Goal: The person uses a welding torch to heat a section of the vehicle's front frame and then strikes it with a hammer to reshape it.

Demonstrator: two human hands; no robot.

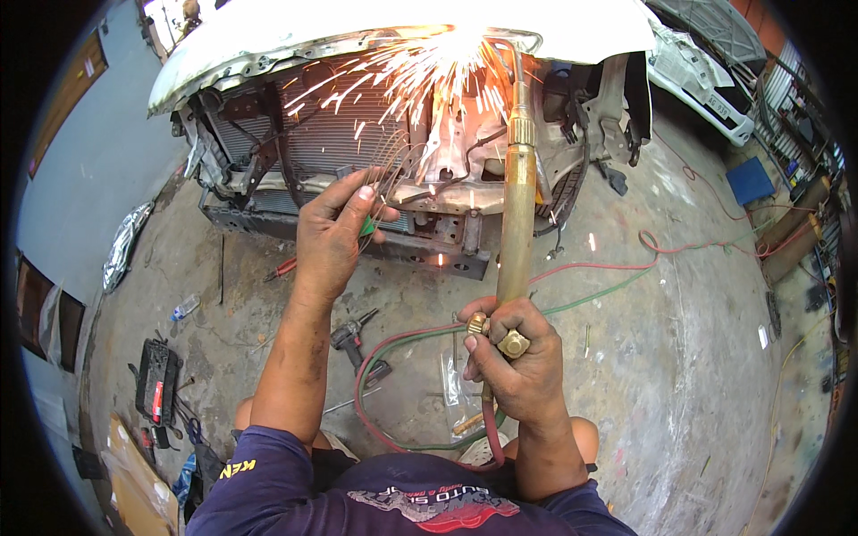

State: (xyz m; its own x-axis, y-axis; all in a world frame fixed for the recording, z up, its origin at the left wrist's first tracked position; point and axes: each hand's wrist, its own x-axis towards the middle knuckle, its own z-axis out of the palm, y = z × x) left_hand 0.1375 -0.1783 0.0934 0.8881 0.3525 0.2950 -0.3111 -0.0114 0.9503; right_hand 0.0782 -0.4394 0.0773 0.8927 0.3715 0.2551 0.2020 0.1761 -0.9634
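Gripped a brass torch (517,223) at two o'clock in a tightly wrapped right hand (518,362); pinched thin wires (382,179) at eleven in a half-curled left hand (338,223). Worked above a drill (347,336) at seven and hoses (491,433) at six, facing sparks (429,71) by a white panel edge (268,54) at twelve, beside concrete (679,384) widening toward four. Wore a lettered shirt (407,469).

Support: grey concrete floor (688,375), stained and scuffed. Directly on it: red hose (617,266) and green hose (621,284), looped; cordless drill (347,337) lying inside the loop; clear plastic bag (454,384) nearby. Left side: dark thin rod (222,268), small plastic bottle (185,308), black tray (146,380), crumpled silver bundle (128,246).
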